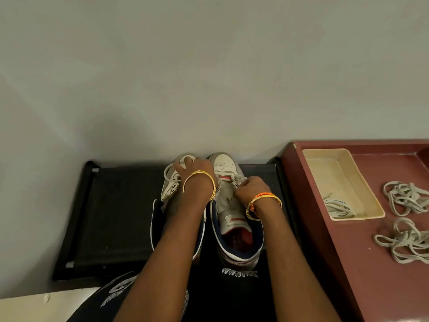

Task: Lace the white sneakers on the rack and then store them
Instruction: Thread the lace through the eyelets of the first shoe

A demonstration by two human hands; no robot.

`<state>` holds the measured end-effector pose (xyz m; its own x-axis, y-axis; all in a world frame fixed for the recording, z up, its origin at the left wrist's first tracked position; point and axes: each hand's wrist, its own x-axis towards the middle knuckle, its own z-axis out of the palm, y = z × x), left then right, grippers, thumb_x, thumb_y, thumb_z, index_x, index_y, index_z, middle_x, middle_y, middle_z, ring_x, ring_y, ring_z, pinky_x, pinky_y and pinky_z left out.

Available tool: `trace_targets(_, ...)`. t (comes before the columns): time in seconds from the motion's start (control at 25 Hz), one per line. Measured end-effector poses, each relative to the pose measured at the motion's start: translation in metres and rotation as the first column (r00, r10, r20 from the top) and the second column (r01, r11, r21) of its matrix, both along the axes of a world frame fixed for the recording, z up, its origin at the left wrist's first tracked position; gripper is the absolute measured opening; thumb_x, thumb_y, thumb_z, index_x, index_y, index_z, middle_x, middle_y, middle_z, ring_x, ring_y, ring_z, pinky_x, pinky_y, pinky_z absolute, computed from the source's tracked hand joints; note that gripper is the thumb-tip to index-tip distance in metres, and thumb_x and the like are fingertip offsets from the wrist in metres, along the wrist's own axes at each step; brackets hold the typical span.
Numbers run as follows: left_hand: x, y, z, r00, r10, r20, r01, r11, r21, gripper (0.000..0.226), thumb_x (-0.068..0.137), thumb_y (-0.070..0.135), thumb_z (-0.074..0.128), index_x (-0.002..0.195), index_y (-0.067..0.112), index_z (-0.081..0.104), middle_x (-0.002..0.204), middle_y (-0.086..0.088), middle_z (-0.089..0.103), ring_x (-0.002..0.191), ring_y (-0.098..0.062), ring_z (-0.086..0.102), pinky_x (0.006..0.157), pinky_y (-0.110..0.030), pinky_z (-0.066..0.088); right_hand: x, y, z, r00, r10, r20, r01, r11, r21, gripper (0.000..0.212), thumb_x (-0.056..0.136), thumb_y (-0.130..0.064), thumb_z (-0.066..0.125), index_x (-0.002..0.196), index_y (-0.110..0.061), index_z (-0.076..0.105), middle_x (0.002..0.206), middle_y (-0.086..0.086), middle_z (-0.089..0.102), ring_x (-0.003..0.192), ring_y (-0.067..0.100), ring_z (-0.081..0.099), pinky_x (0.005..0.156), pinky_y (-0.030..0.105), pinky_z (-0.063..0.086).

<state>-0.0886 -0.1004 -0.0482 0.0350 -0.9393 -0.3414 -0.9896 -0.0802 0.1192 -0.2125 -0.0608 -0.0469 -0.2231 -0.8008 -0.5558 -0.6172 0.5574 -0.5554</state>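
The two white sneakers (222, 205) stood side by side on the black rack (111, 217), toes to the wall, so their long axis ran straight away from the person. The right hand (249, 188) pinched a lace (239, 180) at the lowest eyelets of the right sneaker. The left hand (197, 169) lay over the toe of the left sneaker, touching its lace; whether it gripped the lace I cannot tell.

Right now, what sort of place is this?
Probably a home shoe-storage corner: a black shoe rack against a plain wall, white sneakers on it, loose laces on a maroon tray beside it.
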Motion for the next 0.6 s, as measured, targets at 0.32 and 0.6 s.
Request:
trace_targets(0.32,0.032,0.007,-0.011,0.996,0.056,-0.063,-0.073,0.946,-0.317,0.025,0.085,0.033,0.063,0.108,0.022,0.065,0.129,-0.001,0.039,0.123,-0.022,0.032,0.099,-0.043,0.024,0.011,-0.006,-0.003,0.993,-0.109,-0.05,0.11,0.994,0.006,0.036,0.091,-0.022,0.058,0.119,-0.001,0.052,0.117,0.015,0.058,0.107,0.031,0.057,0.079,0.033,0.045)
trace_targets(0.6,0.04,0.008,-0.017,0.92,0.172,-0.352,-0.301,0.886,-0.352,0.007,0.085,0.015,0.065,0.091,0.014,0.069,0.121,-0.003,0.046,0.111,-0.02,0.048,0.098,-0.039,0.024,0.004,-0.005,-0.007,0.97,-0.244,-0.003,0.244,0.969,0.024,0.058,0.087,-0.02,0.064,0.132,-0.003,0.032,0.133,0.021,0.046,0.12,0.037,0.049,0.094,0.045,0.046)
